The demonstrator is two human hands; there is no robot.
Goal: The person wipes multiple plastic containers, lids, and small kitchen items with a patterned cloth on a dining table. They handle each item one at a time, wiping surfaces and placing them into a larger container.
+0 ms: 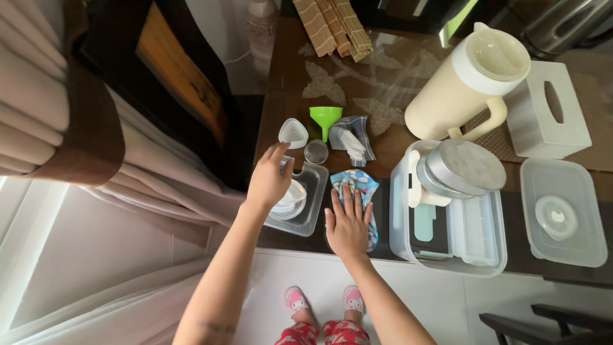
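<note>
Dark wooden table [383, 83] runs along the frame top to right, with curtains [38, 83] bunched at far left.

Biggest items on it: a clear plastic bin [447, 255] holding a round metal lid [469, 166] and a teal piece, a cream jug [463, 86] with handle lying tilted behind it, a white tissue box [549, 112] to the right of the jug, and a clear lidded container [562, 211] at the right edge. Rolled bamboo mats [335, 25] at top centre.

Smaller stuff, centre: a square clear tray [313, 198] at the table's front edge with a white round piece [290, 201] inside. Just right of the tray lies a blue patterned cloth [357, 185]. Behind them are a green funnel [325, 118], a small round metal cap [316, 151], a triangular white dish [294, 132] and a crumpled plastic bag [352, 144].

Left hand [268, 179]: over the tray's left side, fingers loosely curled, fingertips near the tray's back-left corner. Can't tell whether it actually grips the tray or the white piece.

Right hand [348, 223]: flat, fingers spread, palm down on the blue cloth. Pressing it, not gripping.

Below the table edge: white floor, pink slippers [322, 299].
</note>
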